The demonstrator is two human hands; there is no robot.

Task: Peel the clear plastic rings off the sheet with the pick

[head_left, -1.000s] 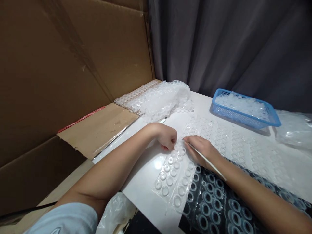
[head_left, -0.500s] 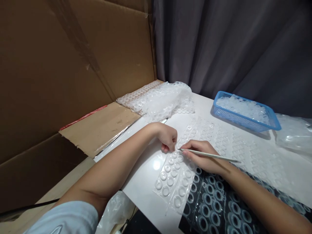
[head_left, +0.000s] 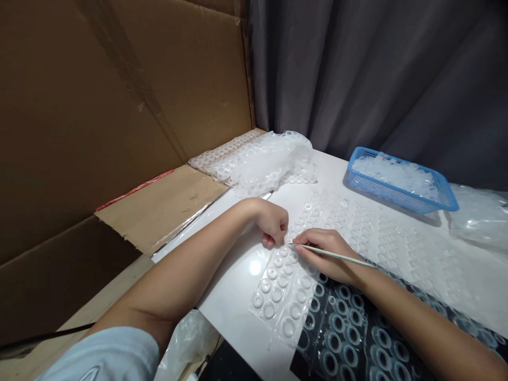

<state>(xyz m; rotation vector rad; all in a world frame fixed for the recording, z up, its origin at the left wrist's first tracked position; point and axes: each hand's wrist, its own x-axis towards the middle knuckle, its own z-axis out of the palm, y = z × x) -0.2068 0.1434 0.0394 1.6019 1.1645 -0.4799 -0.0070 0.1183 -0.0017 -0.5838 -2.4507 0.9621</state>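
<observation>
A clear plastic sheet with raised rings (head_left: 278,293) lies over the white table and a black surface at the lower right. My left hand (head_left: 273,222) is closed at the sheet's left edge, fingertips pressed down; what they pinch, if anything, is hidden. Just to its right, my right hand (head_left: 325,251) grips a thin pale stick-like tool (head_left: 337,255) like a pen. The tool's dark pointed tip is beside my left fingertips, close to the sheet.
A blue basket (head_left: 400,193) of clear pieces stands at the back right, beside a plastic bag (head_left: 480,214). Crumpled clear sheets (head_left: 265,161) lie at the back. Cardboard (head_left: 166,206) borders the left; a grey curtain (head_left: 357,74) hangs behind.
The rear end of the tool has dropped toward my right wrist, so its angle differs slightly. Both hands stay in nearly the same place.
</observation>
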